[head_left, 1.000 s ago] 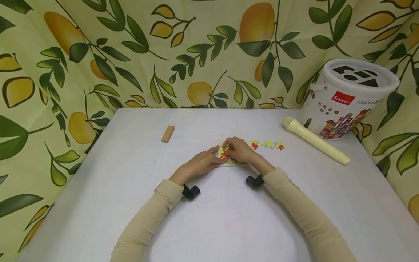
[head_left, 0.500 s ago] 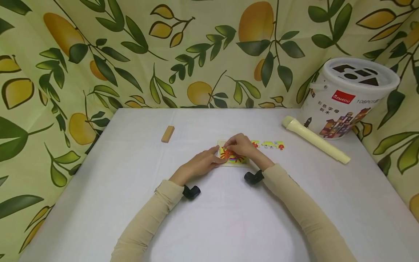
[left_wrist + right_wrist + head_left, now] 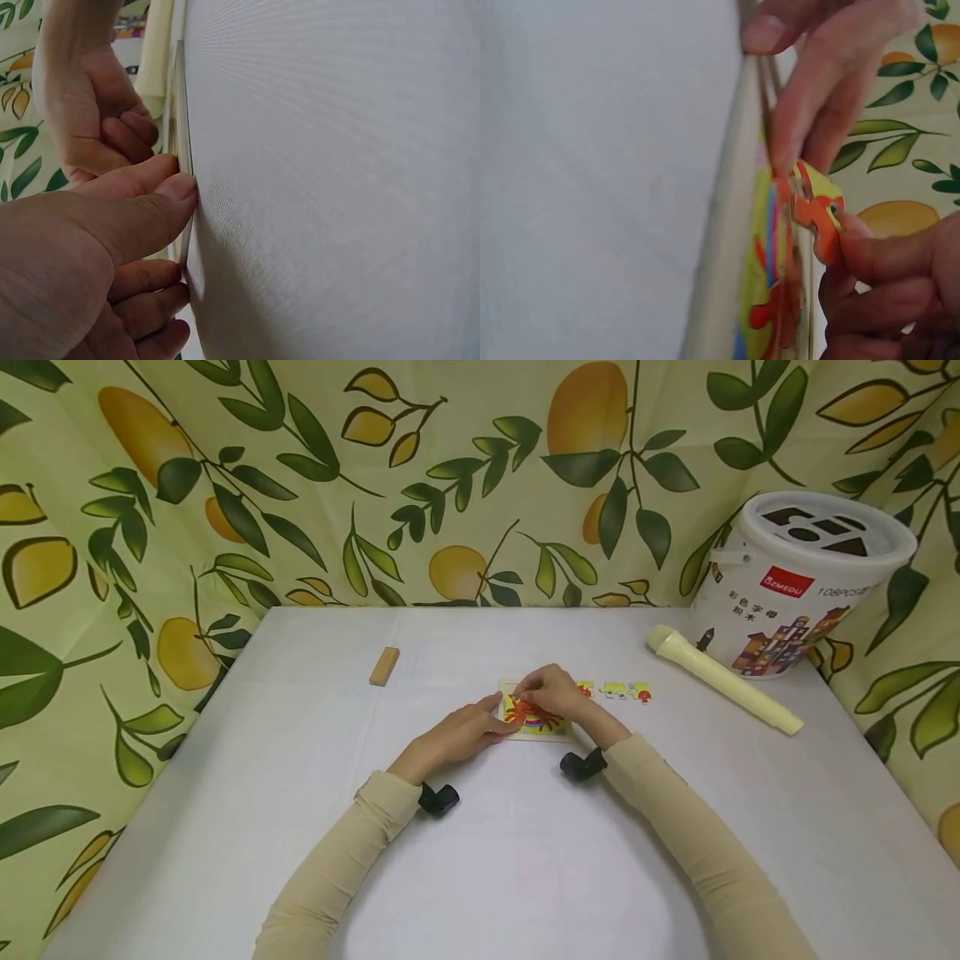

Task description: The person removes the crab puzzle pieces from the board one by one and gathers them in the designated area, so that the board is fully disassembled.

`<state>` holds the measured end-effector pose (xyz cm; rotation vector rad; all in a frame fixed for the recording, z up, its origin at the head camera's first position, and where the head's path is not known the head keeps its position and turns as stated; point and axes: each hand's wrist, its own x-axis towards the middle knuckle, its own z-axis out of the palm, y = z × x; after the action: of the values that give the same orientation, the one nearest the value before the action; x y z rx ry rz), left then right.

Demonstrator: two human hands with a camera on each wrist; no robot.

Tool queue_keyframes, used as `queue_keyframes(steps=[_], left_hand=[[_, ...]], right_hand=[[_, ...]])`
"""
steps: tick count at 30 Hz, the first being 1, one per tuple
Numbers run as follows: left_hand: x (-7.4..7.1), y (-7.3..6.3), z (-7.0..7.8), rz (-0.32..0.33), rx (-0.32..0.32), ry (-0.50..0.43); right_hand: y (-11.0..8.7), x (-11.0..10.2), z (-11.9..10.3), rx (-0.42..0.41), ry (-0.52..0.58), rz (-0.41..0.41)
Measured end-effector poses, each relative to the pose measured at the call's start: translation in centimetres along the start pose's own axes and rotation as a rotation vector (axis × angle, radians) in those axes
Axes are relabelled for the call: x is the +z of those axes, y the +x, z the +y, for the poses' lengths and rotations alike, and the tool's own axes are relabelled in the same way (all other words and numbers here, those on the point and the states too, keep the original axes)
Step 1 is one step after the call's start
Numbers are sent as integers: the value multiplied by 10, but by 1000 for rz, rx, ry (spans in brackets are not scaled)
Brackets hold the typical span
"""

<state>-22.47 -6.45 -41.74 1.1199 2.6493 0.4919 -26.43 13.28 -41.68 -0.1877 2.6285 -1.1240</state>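
Observation:
A small jigsaw puzzle board (image 3: 555, 730) with a yellow ground and a red-orange crab-like picture lies flat on the white table. My left hand (image 3: 467, 732) grips its left side, with the thumb (image 3: 176, 187) at the near edge and the other fingertips along the rim. Over the board's upper left part, my right hand (image 3: 557, 691) pinches an orange and yellow puzzle piece (image 3: 821, 216) between thumb and forefinger. In the right wrist view that piece is tilted, one side close to the picture and near a left fingertip. My right hand hides part of the board from the head view.
Loose puzzle pieces (image 3: 626, 692) lie right of the board, partly behind my right hand. A wooden block (image 3: 385, 667) sits at the back left. A pale yellow microphone-shaped stick (image 3: 723, 681) lies before a white bucket (image 3: 787, 585) with a shape-hole lid. Patterned cloth hangs behind.
Over the first half second, my right hand shifted slightly up and the crab picture came more into view. Since then both hands have stayed nearly still, the left at the board's edge.

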Motion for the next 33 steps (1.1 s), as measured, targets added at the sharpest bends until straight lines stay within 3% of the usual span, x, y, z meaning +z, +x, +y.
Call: queue_keyframes(steps=[6, 15, 19, 24, 33], left_hand=[[1, 2, 0, -7, -15, -11], [3, 1, 0, 3, -16, -15], [2, 1, 0, -1, -32, -27], [3, 0, -1, 0, -20, -33], [3, 1, -2, 1, -30, -6]], right_hand=[[-7, -23, 9, 84, 79, -5], [-39, -68, 52, 97, 5, -30], [-47, -69, 65, 113, 8, -31], [-49, -60, 72, 95, -38, 30], [-53, -52, 64, 98, -141, 110]])
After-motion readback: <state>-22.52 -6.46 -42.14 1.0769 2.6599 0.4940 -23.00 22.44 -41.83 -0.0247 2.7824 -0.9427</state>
